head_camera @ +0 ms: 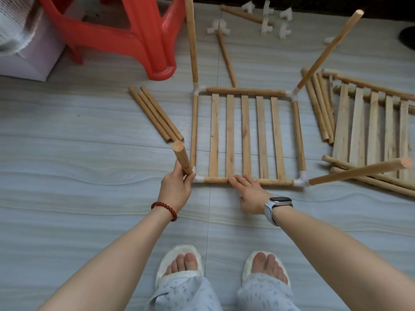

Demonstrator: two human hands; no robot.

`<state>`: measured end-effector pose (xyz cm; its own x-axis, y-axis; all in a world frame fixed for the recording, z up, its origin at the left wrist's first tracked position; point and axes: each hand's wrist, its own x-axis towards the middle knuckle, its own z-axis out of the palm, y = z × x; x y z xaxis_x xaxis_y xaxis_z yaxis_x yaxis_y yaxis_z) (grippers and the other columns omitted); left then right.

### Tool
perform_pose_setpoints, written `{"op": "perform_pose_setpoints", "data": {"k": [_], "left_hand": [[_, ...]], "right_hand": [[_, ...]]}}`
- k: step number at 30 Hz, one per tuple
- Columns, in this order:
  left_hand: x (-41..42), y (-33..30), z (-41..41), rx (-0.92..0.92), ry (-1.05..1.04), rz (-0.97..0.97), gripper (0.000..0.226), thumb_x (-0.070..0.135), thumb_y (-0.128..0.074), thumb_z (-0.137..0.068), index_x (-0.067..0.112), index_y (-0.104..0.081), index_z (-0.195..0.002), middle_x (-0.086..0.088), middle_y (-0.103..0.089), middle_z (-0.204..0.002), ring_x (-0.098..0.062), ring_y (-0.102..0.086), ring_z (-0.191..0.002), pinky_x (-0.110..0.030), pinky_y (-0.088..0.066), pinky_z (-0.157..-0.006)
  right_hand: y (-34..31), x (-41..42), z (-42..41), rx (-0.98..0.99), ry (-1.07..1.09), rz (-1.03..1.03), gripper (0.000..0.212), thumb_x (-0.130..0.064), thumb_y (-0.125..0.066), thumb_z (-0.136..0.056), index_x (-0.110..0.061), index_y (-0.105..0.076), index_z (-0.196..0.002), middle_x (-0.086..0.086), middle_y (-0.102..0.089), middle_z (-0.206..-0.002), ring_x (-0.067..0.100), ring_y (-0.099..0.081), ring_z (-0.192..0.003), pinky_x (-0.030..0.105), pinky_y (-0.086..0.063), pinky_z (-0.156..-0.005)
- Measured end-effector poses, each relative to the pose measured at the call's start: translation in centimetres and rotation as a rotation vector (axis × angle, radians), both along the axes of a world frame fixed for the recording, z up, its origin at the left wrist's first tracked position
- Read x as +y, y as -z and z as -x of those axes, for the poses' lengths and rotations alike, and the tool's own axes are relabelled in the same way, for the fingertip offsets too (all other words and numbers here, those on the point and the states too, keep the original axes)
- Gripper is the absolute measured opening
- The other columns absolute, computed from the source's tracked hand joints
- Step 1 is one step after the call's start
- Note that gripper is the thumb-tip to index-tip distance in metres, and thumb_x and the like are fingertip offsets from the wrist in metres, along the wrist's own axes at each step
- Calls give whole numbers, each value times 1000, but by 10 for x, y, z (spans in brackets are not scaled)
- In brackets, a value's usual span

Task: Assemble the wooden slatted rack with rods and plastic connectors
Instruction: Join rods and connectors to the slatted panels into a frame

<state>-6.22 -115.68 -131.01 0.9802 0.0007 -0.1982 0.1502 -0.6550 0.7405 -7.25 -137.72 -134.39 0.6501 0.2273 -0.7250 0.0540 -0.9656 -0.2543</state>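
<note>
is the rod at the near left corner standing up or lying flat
Standing up. The rod rises from the white corner connector, its cut end towards the camera, gripped by the left hand.

Slatted frame flat on floor, frame centre. Left hand gripping upright rod at lower-left connector; right hand flat on near rail. Loose connectors top centre.

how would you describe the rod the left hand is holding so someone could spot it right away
Find the square slatted frame flat on the floor. At its near left corner connector, one upright rod rises toward the camera, gripped by the left hand. The other three corner rods stand untouched.
</note>
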Motion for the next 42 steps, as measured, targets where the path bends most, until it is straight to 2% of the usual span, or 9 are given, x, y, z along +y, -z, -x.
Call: {"op": "perform_pose_setpoints", "data": {"k": [5, 9, 11, 20, 24, 26, 29, 34, 42], "left_hand": [[11, -5, 2, 218, 218, -32, 22, 27, -63, -88, 23, -51, -105, 4, -61, -107, -18, -57, -106, -27, -45, -82], [35, -26, -30, 484, 504, -275, 55, 29, -70, -83, 24, -44, -131, 8, -46, -133, -14, -47, -118, -30, -44, -94], [41, -52, -51, 516, 563, -480, 60, 34, -64, -86, 21, -38, -139, -2, -44, -140, -21, -49, -119, -37, -49, -92], [-4, -179, -106, 55, 363, -375, 48, 33, -51, -95, 14, -42, -138, -9, -51, -136, -23, -51, -122, -33, -42, -98], [-46, -189, -128, -93, 358, -306, 43, 30, -49, -95, 15, -44, -136, -9, -50, -136, -23, -47, -124, -33, -38, -101], [-67, -178, -149, -133, 352, -301, 42, 29, -48, -96, 16, -44, -135, -8, -50, -133, -24, -49, -121, -34, -41, -99], [-88, -149, -179, -145, 345, -316, 41, 28, -46, -96, 18, -43, -135, -6, -50, -132, -22, -49, -121, -36, -42, -98], [-110, -89, -234, -51, 320, -330, 42, 27, -43, -96, 18, -40, -138, -5, -46, -137, -21, -48, -121, -36, -43, -96], [-116, -94, -258, 70, 323, -302, 42, 28, -43, -97, 18, -40, -138, -5, -47, -136, -21, -48, -122, -37, -44, -96]], "right_hand": [[-14, -5, 8, 136, 0, 36, 63, -10, -33, -96, -24, -7, -151, 2, -2, -159, 25, 0, -146, 42, -8, -119], [-49, -3, -1, 177, 55, 39, 43, -18, -32, -100, -12, -37, -142, 10, -41, -145, 27, -40, -131, 34, -35, -106], [-76, -2, -10, 152, 94, 33, 42, -20, -29, -102, -11, -41, -141, 9, -45, -143, 26, -43, -129, 33, -36, -103], [-187, -7, -62, -210, 136, -53, 39, -20, -29, -102, -12, -51, -133, 7, -54, -134, 22, -52, -120, 32, -43, -96], [-201, -20, -93, -378, 234, -144, 38, -20, -30, -100, -14, -52, -131, 8, -58, -129, 23, -56, -114, 36, -47, -93], [-193, -31, -117, -454, 322, -193, 36, -19, -32, -99, -15, -56, -126, 9, -65, -115, 22, -63, -95, 36, -52, -82], [-169, -47, -148, -514, 425, -207, 34, -17, -33, -97, -15, -56, -122, 4, -66, -87, 15, -55, -62, 29, -48, -58], [-117, -70, -201, -529, 634, -249, 36, -14, -34, -96, -15, -54, -125, 8, -64, -110, 20, -62, -82, 31, -53, -73], [-135, -73, -230, -426, 682, -257, 34, -13, -36, -96, -16, -55, -124, 5, -64, -105, 10, -52, -66, 15, -37, -49]]}}
